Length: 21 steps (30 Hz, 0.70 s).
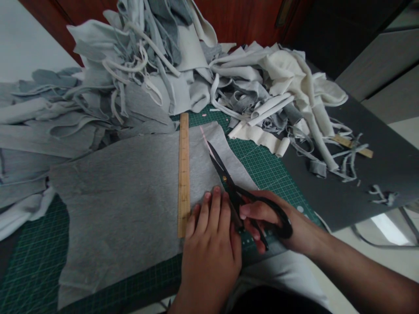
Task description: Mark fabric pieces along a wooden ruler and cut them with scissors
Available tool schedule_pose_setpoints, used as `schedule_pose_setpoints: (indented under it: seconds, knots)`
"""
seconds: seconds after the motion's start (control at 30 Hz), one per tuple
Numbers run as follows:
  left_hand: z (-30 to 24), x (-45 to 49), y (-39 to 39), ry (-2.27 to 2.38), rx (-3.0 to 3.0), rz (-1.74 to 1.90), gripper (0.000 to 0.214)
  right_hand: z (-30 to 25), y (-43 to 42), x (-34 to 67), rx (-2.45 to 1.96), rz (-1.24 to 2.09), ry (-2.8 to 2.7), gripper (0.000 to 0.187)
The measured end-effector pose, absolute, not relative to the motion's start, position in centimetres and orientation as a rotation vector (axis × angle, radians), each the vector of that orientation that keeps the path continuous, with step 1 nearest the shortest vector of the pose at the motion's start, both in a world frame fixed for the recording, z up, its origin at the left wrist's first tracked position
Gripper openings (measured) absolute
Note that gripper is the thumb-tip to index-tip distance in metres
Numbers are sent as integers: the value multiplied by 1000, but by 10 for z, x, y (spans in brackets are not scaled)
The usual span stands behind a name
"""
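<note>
My right hand [265,213] is closed round the handles of black scissors [224,178]. Their blades are slightly parted on a grey fabric piece [124,196], along a pale pink line [204,135] that runs up to its far edge. Flat on the fabric, my left hand [211,235] lies with fingers stretched out, just left of the scissors. A wooden ruler [183,174] lies lengthwise on the fabric, its near end beside the left fingertips. Part of the scissors' handle is hidden by the right fingers.
Under the fabric is a green cutting mat [262,161] on a dark table [376,174]. A large heap of grey and white fabric scraps [190,56] fills the back and left. Another wooden strip [353,146] lies among scraps at the right.
</note>
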<state>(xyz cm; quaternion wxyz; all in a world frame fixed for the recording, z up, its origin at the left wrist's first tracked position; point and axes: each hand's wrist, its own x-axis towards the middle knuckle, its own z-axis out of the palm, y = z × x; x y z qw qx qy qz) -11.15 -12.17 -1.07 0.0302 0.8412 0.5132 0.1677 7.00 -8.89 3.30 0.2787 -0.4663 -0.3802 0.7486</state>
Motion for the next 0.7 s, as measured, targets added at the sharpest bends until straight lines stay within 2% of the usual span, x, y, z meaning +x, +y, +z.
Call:
schedule_pose_setpoints:
  seconds: [0.33,0.7]
  knots:
    - [-10,-111,-122,1585,2603,530,55,23,-66,65,-1217,2041,-941,40]
    - [-11,-111,-121,1576,2623,546,48,32,-50,48,-1298,1943,-1026,37]
